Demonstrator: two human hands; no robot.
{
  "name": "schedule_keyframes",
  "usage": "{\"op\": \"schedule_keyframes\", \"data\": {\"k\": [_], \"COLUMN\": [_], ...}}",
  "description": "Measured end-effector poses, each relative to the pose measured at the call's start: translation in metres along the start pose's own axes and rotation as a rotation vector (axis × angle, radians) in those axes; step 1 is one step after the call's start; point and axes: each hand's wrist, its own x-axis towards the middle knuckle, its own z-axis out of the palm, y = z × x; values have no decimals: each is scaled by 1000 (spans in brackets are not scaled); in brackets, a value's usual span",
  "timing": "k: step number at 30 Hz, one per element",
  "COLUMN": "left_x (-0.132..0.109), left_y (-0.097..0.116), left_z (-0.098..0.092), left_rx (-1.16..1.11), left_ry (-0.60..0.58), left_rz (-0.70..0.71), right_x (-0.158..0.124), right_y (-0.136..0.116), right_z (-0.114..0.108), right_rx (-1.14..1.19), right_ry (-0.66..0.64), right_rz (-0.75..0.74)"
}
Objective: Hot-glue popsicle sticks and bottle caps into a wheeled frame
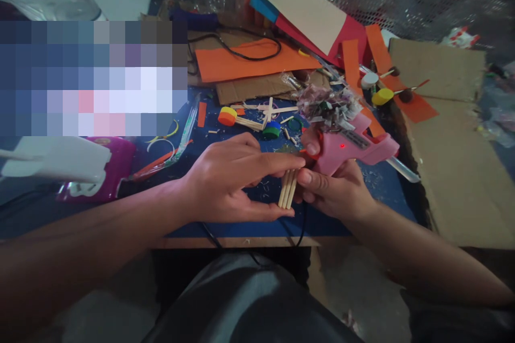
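Observation:
Several short pale wooden sticks (287,192), side by side, are held upright between the thumb and index finger of my left hand (231,174). My right hand (348,187) is wrapped round the handle of a pink hot glue gun (344,146) with a red light lit on its side. A clear glue stick (404,169) pokes out of its back. The gun's nozzle points left, close to the top of the wooden sticks, and its tip is partly hidden by fingers. My right thumb lies at the sticks' upper right edge.
Behind my hands lie bottle caps (271,129), loose wooden sticks (270,112), crumpled plastic scraps (328,104) and orange paper (249,59). A magenta power strip (116,166) with a white plug (60,158) stands left. Cardboard (462,161) lies right. A black cable (302,225) hangs over the table edge.

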Motion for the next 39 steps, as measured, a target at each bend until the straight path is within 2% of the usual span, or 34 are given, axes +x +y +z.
{"op": "schedule_keyframes", "data": {"k": [14, 19, 24, 39], "left_x": [-1, -2, -4, -6], "left_y": [-1, 0, 4, 3], "left_z": [0, 1, 1, 0], "left_rx": [30, -1, 16, 29], "left_ry": [-7, 27, 82, 87], "left_rz": [15, 14, -112, -102], "right_x": [0, -1, -4, -2], "right_y": [1, 1, 1, 3], "right_z": [0, -2, -6, -7], "right_rx": [-15, -32, -80, -20], "right_ry": [21, 30, -80, -94], "right_rz": [15, 14, 42, 30]}}
